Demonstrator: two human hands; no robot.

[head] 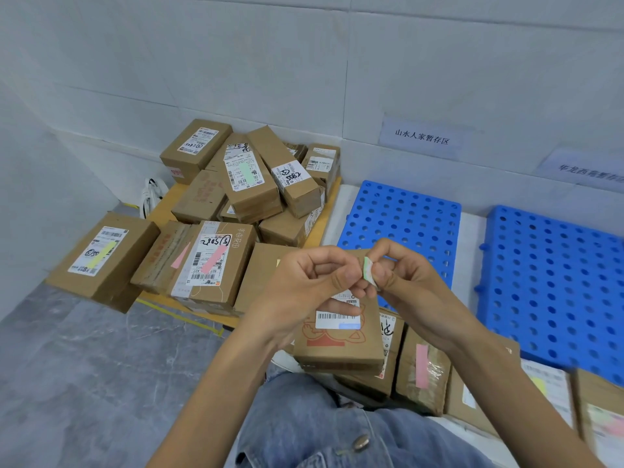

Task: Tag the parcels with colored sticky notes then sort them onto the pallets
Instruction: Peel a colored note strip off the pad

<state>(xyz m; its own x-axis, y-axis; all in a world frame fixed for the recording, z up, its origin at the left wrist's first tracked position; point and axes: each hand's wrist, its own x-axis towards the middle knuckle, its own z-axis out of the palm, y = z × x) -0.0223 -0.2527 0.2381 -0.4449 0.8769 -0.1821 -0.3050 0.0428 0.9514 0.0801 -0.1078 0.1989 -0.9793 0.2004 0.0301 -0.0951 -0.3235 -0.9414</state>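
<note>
My left hand (pixel 314 282) and my right hand (pixel 401 275) meet above my lap, both pinching a small pad of sticky notes (pixel 368 270) with a green top sheet. Directly beneath them a brown parcel (pixel 341 339) with a barcode label and red print rests against my knee. More parcels lie to its right, one with a pink note (pixel 422 366), another with a yellow note (pixel 539 386). A heap of cardboard parcels (pixel 250 184) sits on a yellow pallet (pixel 317 231) ahead left, several bearing pink, green or yellow notes.
Two blue perforated plastic pallets (pixel 401 217) (pixel 553 275) lie on the floor against the white wall, each under a paper sign (pixel 422 136). Grey floor (pixel 84 366) spreads at the left. A white bag (pixel 153 194) leans in the corner. My jeans (pixel 304 427) fill the bottom.
</note>
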